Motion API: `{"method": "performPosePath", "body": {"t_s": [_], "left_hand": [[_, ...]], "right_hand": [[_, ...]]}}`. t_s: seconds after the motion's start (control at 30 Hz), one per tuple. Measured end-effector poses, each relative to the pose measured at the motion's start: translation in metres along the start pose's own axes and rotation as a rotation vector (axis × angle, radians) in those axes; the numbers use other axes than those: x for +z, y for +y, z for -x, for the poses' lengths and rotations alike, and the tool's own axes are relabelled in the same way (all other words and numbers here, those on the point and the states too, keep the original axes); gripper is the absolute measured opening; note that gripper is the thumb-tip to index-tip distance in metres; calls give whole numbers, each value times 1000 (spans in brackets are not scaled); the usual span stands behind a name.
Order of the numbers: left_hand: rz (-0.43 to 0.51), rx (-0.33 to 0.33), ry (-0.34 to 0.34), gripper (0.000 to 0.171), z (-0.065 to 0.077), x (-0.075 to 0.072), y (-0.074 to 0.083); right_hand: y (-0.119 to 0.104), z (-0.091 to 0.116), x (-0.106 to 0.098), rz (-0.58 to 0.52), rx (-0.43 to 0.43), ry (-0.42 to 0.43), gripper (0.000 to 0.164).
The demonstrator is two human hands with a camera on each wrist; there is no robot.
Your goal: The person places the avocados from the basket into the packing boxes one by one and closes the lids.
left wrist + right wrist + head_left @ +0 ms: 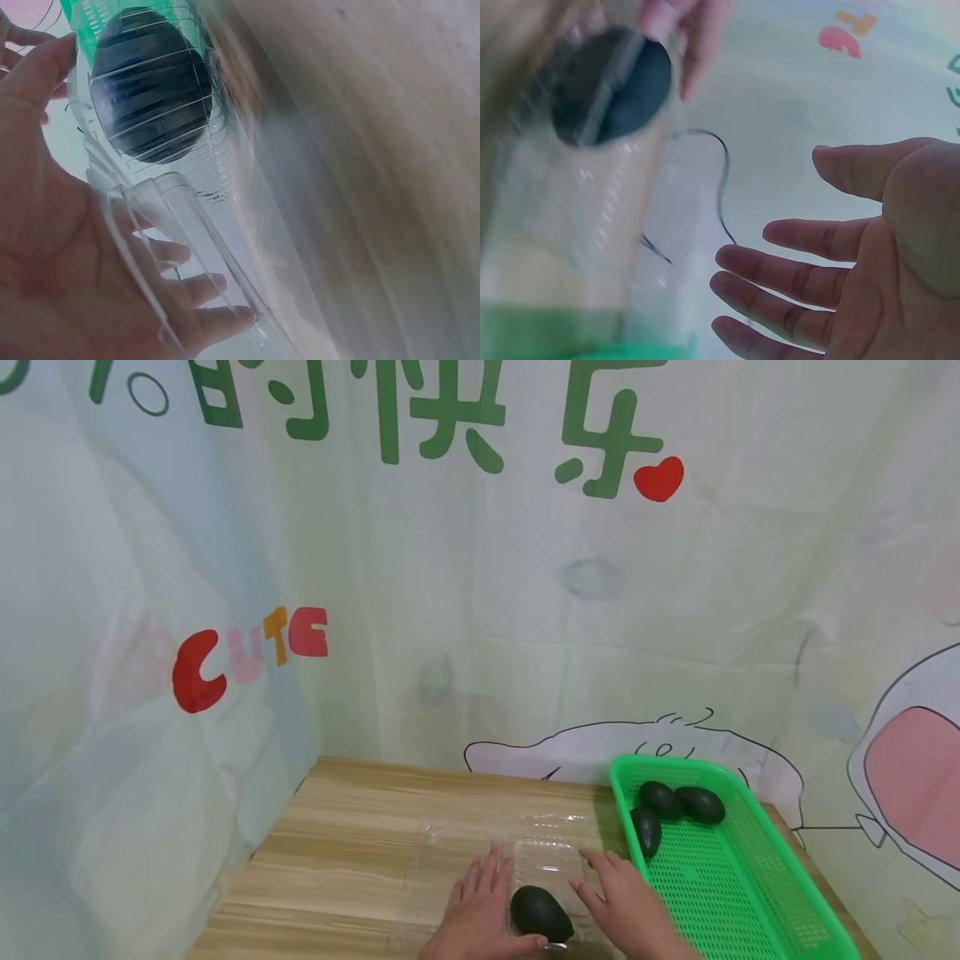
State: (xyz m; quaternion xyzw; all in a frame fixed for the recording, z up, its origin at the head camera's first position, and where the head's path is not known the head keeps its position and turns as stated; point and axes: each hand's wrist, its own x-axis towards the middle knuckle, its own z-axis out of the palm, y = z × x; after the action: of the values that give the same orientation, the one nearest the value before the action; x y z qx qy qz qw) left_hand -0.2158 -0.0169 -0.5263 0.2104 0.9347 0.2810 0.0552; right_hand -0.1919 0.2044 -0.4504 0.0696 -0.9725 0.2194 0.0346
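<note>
A dark avocado sits in the near part of a clear plastic clamshell box, whose lid is folded back to the left. My left hand lies over the box's left side with fingers extended; its thumb is close to the avocado. From the left wrist view, that hand rests along the clear rim, and the avocado shows through the ribbed wall. To the right of the box is my right hand, fingers spread and holding nothing. The right wrist view shows its palm apart from the avocado.
On the right of the wooden table stands a green plastic basket. Three more dark avocados lie at its far left end. A printed cloth hangs behind and beside the table.
</note>
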Motion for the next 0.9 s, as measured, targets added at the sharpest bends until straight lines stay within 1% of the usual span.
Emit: {"method": "performPosePath", "body": {"t_s": [0.07,0.13,0.23,0.27,0.37,0.43,0.53,0.63,0.8,0.9], "left_hand": [[9,3,0,120,1,0,0],[16,3,-2,120,1,0,0],[20,1,-3,120,1,0,-1],[20,-1,-4,120,1,0,-1],[13,-6,-3,120,1,0,-1],[6,-7,0,120,1,0,-1],[7,-10,2,120,2,0,-1],[10,-10,1,120,2,-1,-1],[15,1,3,119,3,0,-1],[20,8,3,119,3,1,-2]], "right_hand": [[6,0,-10,-24,-20,58,44],[13,-1,-21,-45,-26,88,44],[26,-4,-40,-54,-31,97,48],[31,-5,-46,-50,-23,84,50],[47,-10,-63,2,-31,78,53],[56,-13,-70,56,-37,84,53],[69,-21,-77,136,-50,95,54],[80,-28,-80,179,-53,95,54],[98,-42,-81,213,-56,105,55],[109,-50,-83,226,-48,89,55]]}}
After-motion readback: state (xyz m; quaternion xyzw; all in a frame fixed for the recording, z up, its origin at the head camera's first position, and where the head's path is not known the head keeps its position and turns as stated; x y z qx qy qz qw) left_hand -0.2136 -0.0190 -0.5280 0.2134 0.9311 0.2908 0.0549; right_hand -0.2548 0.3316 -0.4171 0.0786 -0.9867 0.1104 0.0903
